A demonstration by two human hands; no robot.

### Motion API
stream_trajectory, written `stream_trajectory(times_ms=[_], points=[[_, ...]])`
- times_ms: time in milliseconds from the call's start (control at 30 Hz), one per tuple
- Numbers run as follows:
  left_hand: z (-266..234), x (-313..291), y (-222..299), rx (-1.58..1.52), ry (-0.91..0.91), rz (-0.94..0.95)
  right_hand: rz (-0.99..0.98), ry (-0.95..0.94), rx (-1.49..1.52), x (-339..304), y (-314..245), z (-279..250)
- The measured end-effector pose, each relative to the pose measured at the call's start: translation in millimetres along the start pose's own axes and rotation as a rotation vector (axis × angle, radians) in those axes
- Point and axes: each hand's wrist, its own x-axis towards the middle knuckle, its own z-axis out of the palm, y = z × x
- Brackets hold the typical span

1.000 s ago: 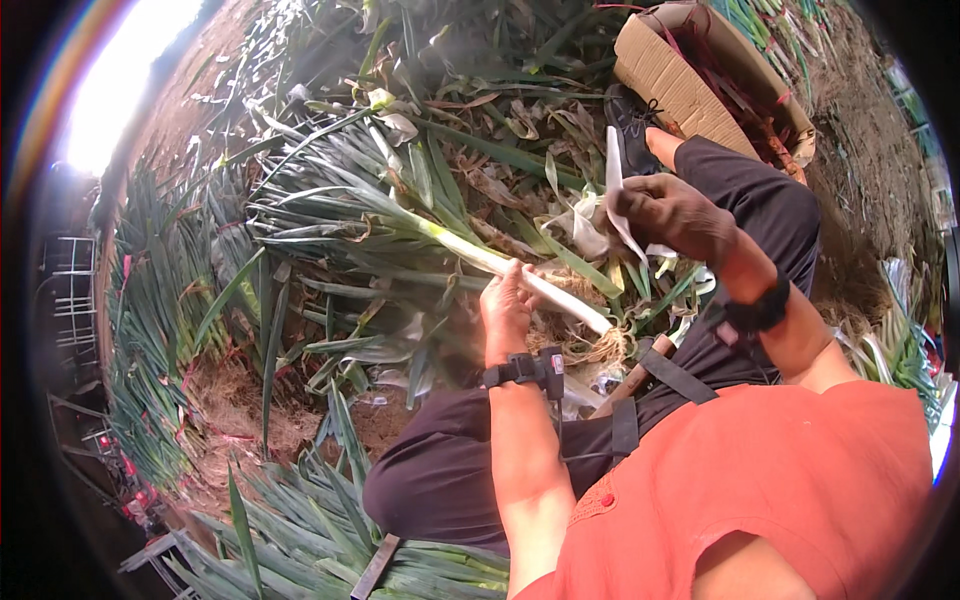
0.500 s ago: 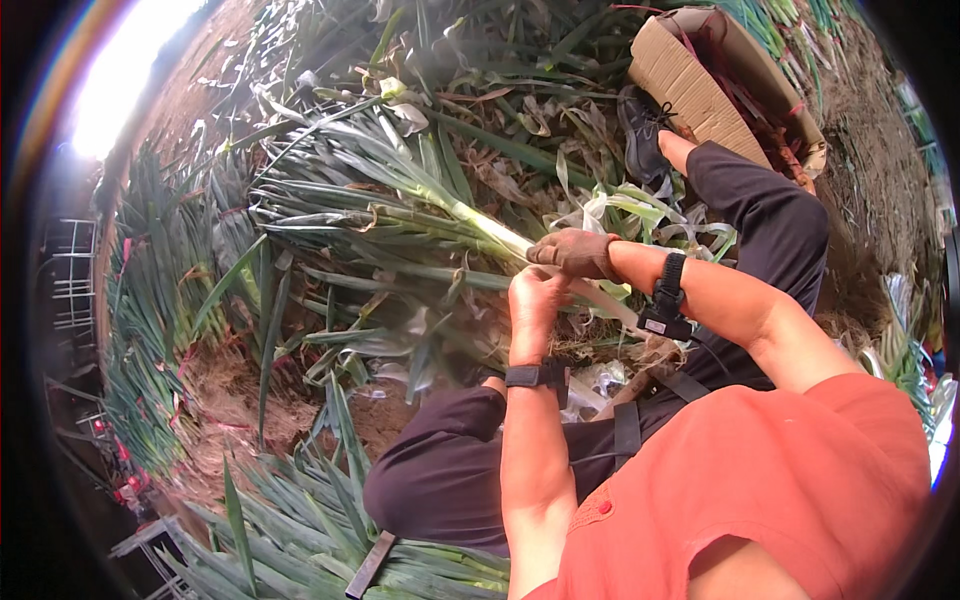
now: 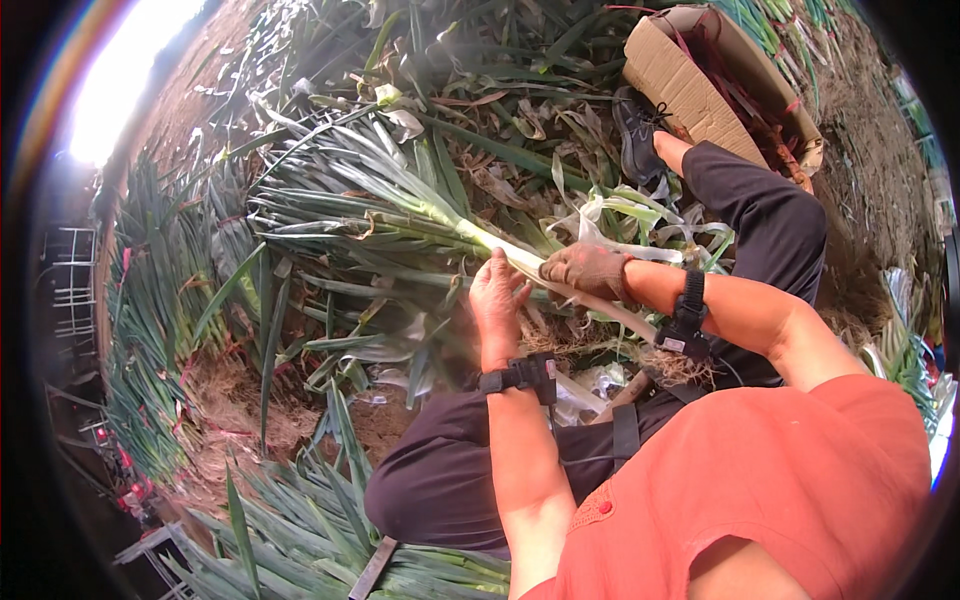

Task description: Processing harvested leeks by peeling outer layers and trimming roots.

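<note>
A long leek (image 3: 512, 254) lies slantwise before me, its green leaves fanning to the upper left and its rooted end by my right wrist. My right hand (image 3: 585, 270), in a brown glove, is closed round the white shank. Bare, my left hand (image 3: 498, 300) is at the lower side of the stalk; one fingertip touches it and the other fingers are apart. Beneath the leaves spreads a pile of leeks (image 3: 330, 215). Stringy roots (image 3: 685, 368) hang at the stalk's lower end, next to the black band on my right wrist.
An open cardboard box (image 3: 700, 85) with red strips in it stands at the upper right, beside my shoe (image 3: 637, 135). Peeled leaves (image 3: 640, 215) litter the ground. More leeks (image 3: 160, 330) stand at the left, and others (image 3: 330, 540) lie by my left knee, near a metal bar (image 3: 373, 568).
My left hand has moved left along the stalk, away from my right hand, and its fingers have opened. My right hand has shifted slightly right and down, still holding the leek.
</note>
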Motion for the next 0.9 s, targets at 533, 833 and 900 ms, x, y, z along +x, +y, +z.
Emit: stream_trajectory(times_ms=[533,833,900], points=[[-10.4,26.0,-30.9,0.175,0.052,0.265,-0.359,0.177,-0.181,-13.2,17.7,21.5],[-6.8,9.7,-12.6,0.001,-0.060,-0.008,-0.027,0.081,0.402,-24.3,16.3,20.6],[-9.9,12.0,-10.1,-0.010,-0.050,-0.025,0.000,0.055,0.480,-29.9,10.8,17.9]])
